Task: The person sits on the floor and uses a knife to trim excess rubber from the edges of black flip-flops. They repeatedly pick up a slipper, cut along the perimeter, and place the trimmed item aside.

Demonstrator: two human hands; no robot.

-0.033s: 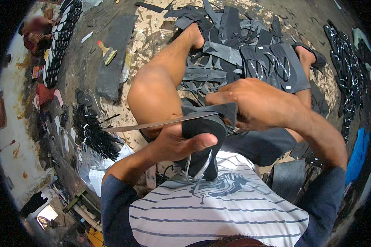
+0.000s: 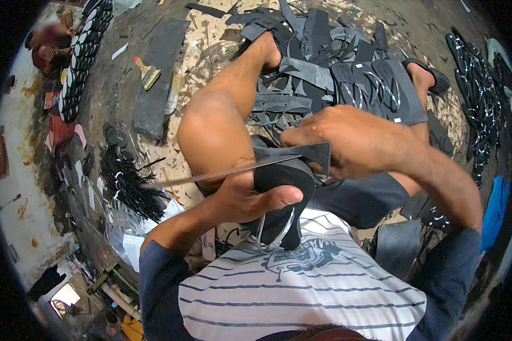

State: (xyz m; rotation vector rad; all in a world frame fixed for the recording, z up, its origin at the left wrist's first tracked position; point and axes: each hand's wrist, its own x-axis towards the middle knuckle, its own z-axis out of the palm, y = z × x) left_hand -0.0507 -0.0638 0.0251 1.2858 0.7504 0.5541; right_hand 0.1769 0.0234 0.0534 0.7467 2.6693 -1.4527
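Left grip [image 2: 238, 197] is clamped round a black flip-flop [image 2: 283, 177], thumb laid across it; the sandal sits at that grip's 3 o'clock, long axis roughly 12 to 6. Across its 12 o'clock end runs a long thin blade [image 2: 210, 175], pointing toward 9, with a dark rubber flap [image 2: 320, 156] just behind. Right grip [image 2: 352, 139] is beside that end, between 1 and 2 o'clock, fingers curled, forearm coming from 4; what it holds, I can't tell. Rubber offcuts [image 2: 287, 104] litter 12 o'clock.
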